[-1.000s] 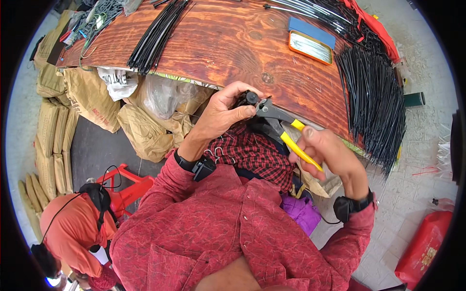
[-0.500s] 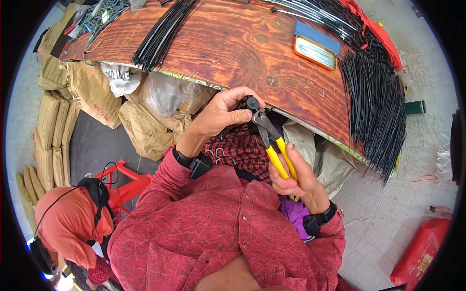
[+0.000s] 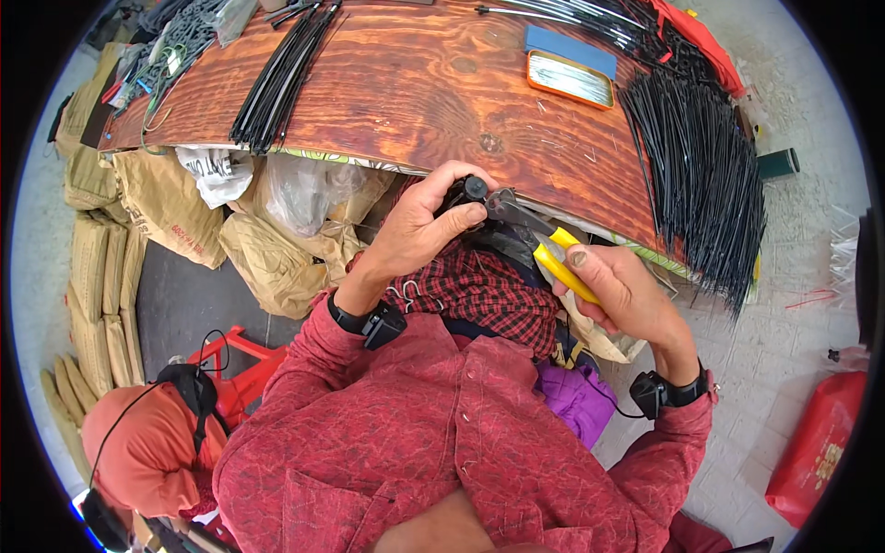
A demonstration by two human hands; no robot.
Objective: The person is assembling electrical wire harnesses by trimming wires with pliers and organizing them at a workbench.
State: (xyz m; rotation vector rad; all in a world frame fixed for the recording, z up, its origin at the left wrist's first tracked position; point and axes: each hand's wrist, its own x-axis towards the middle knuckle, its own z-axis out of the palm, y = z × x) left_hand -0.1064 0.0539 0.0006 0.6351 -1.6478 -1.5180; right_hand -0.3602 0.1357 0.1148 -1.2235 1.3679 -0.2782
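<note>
Gripping yellow-handled metal pliers [image 3: 558,265] in curled right hand [image 3: 625,288]; pinching round-ended black part [image 3: 474,188] in half-closed left hand [image 3: 419,223], probably steadying it at pliers' tip, by near edge of brown wooden table [image 3: 415,101]. Far right: rectangular orange-rimmed tin [image 3: 567,96].

Around the pliers [image 3: 564,238], the left hand [image 3: 419,226], with a cylinder [image 3: 475,188] in it, sits at nine o'clock, the right hand [image 3: 627,288] between four and five. The tabletop [image 3: 406,92] spreads at twelve, bearing a tin [image 3: 568,97] between twelve and one, a strip bundle [image 3: 701,175] between two and three, another bundle [image 3: 288,78] at ten. Below its near edge, a sack [image 3: 272,263] lies toward nine; a person [image 3: 152,452] is at eight, a bag [image 3: 816,452] at four.
</note>
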